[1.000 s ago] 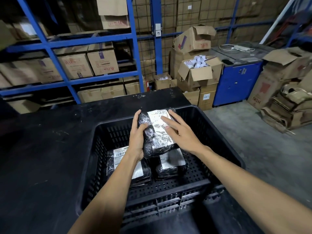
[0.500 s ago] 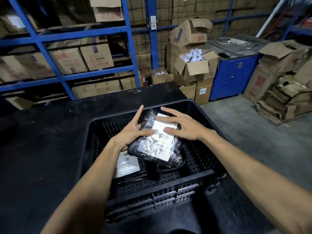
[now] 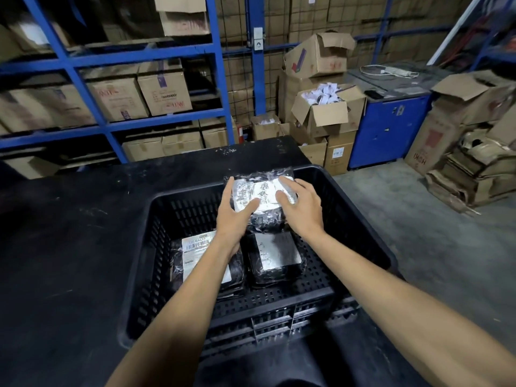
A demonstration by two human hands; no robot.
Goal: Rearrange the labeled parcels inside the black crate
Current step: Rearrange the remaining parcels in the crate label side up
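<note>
A black slatted crate (image 3: pixel 360 230) stands on a dark table (image 3: pixel 69 247). Both my hands hold one black-wrapped parcel with a white label (image 3: pixel 264 192) against the crate's far wall. My left hand (image 3: pixel 233 219) grips its left side and my right hand (image 3: pixel 300 208) lies on its right side with fingers spread over the label. Two more labeled parcels lie flat on the crate floor: one at the near left (image 3: pixel 192 247), partly under my left forearm, and one at the near right (image 3: pixel 276 251).
Blue shelving with cardboard boxes (image 3: pixel 164 90) fills the back left. Open cartons (image 3: pixel 326 107) and a blue cabinet (image 3: pixel 388 129) stand beyond the table. Flattened cardboard (image 3: pixel 472 169) is piled on the concrete floor at the right.
The held parcel has moved from above the two lower parcels to the crate's far side and turned so its label lies crosswise. Both hands went forward with it.
</note>
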